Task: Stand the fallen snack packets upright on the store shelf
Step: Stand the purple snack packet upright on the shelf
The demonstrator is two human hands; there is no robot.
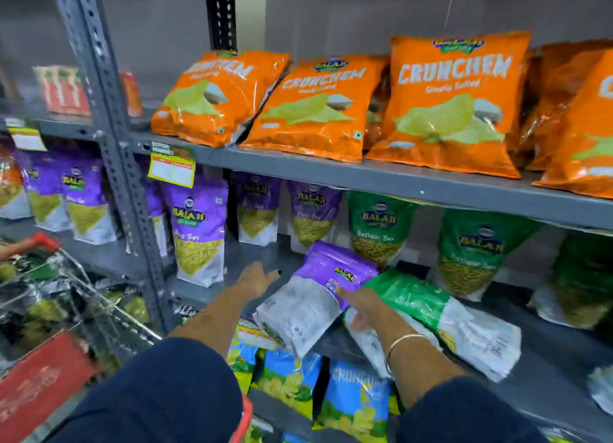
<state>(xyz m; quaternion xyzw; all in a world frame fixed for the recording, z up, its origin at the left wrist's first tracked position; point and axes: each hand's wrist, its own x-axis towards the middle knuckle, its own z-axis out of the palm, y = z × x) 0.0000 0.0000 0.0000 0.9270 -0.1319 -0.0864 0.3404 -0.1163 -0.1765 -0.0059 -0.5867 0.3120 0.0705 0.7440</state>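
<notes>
A purple Aloo Sev packet [311, 296] lies tilted on the middle shelf [564, 373], its white lower end hanging over the front edge. Beside it on the right, a green Ratlami Sev packet [428, 306] lies flat on its side. My right hand [360, 305] grips the purple packet's right edge, between the two fallen packets. My left hand [257, 278] hovers open just left of the purple packet, fingers spread, touching nothing. Behind them, purple packets [198, 230] and green packets [378, 230] stand upright.
Orange Crunchem bags [451, 104] fill the shelf above, some of them leaning. Blue and green packets [358, 396] sit on the shelf below. A grey perforated upright [109, 110] stands at the left, with a metal shopping cart [66, 293] holding packets beside it.
</notes>
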